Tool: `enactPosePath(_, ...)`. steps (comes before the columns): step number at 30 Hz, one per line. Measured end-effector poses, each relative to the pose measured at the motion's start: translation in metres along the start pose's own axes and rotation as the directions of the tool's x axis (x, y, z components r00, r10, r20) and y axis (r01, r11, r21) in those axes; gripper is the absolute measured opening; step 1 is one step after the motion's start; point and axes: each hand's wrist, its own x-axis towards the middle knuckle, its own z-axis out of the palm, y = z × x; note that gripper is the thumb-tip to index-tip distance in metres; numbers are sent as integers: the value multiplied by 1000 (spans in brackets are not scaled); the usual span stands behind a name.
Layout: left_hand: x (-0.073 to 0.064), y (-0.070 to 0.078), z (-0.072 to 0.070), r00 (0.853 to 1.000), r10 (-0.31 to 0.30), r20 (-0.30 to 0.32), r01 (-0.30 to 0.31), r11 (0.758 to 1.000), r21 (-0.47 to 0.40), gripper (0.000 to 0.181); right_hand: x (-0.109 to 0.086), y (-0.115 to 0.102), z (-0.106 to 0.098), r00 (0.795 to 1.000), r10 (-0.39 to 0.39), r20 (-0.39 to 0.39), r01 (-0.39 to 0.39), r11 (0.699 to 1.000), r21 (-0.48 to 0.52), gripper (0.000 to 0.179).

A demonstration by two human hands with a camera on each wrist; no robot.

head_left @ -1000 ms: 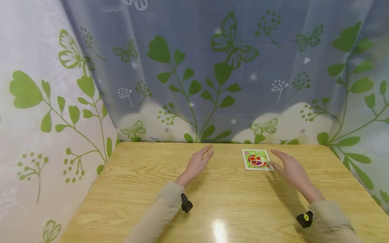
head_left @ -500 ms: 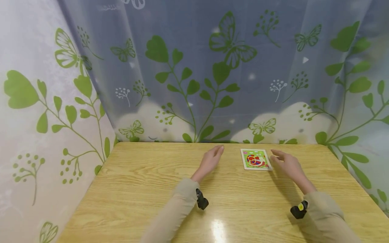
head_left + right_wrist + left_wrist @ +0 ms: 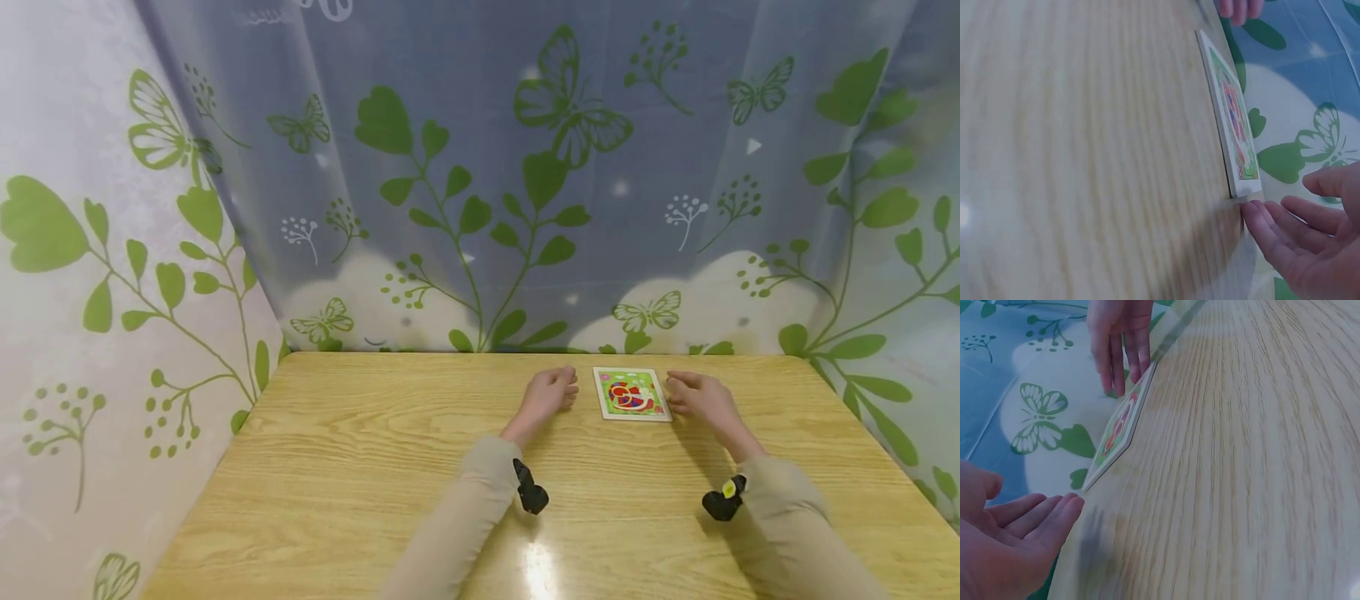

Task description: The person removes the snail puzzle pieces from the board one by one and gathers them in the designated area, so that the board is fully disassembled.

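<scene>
A flat square picture board [image 3: 633, 394] with a pale border lies on the table toward its far side. Its picture has a red snail on green. My left hand [image 3: 545, 398] is a short gap to the board's left, fingers loosely bent with nothing in them. On the other side, my right hand [image 3: 703, 402] has its fingertips right at the board's right edge. The right wrist view shows the fingertips [image 3: 1260, 215] of that hand just by the board's near corner, thumb apart from them. In the left wrist view the left fingers [image 3: 1041, 519] extend toward the board's end.
The wooden table [image 3: 337, 483] ends at the back against a blue curtain [image 3: 465, 167] printed with green leaves and butterflies. A pale printed cloth [image 3: 112, 333] hangs on the left side. Each wrist carries a small black device [image 3: 531, 492].
My left hand has moved right toward the board, its fingers bending more. My right hand has shifted slightly, its fingers drawing closer together by the board's right edge. The board stays in place.
</scene>
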Motion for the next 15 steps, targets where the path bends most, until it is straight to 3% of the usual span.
enactPosePath(5,7,-4,13,997,-72,-15,71,995,-73,41,5,0,1,998,50,28,-52,995,88,57)
enactPosePath(10,9,-7,22,992,-126,6,126,985,-121,40,7,0,1,997,52,59,-58,992,113,58)
enactPosePath(15,8,-7,30,992,-127,20,128,989,-75,41,9,0,2,997,42,70,-51,989,137,58)
